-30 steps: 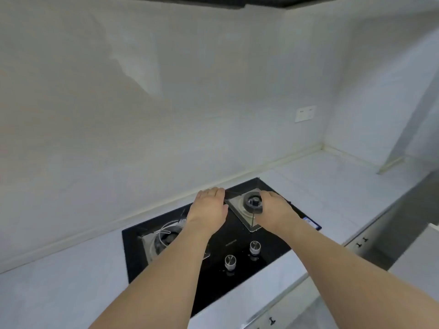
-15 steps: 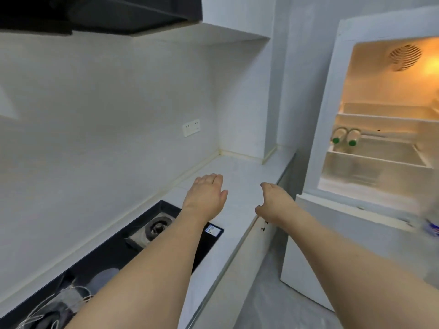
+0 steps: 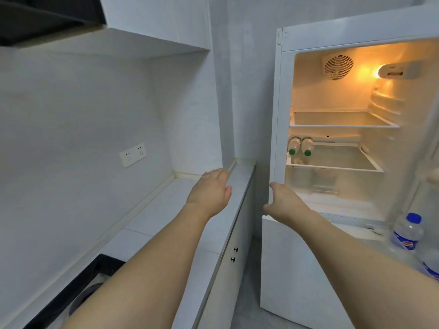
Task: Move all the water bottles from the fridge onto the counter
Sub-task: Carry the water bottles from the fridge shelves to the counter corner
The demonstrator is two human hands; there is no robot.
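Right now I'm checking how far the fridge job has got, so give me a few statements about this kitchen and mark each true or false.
1. The fridge is open with its light on. True.
2. Two green-capped bottles lie on their sides on a shelf. True.
3. The right hand grips a bottle. False: it is open and holds nothing.
4. A blue-capped bottle stands in the fridge door at the right. True.
5. Bottles already stand on the counter. False: none shows on the part in view.
6. The left hand rests on the stove. False: it is above the counter, past the stove.
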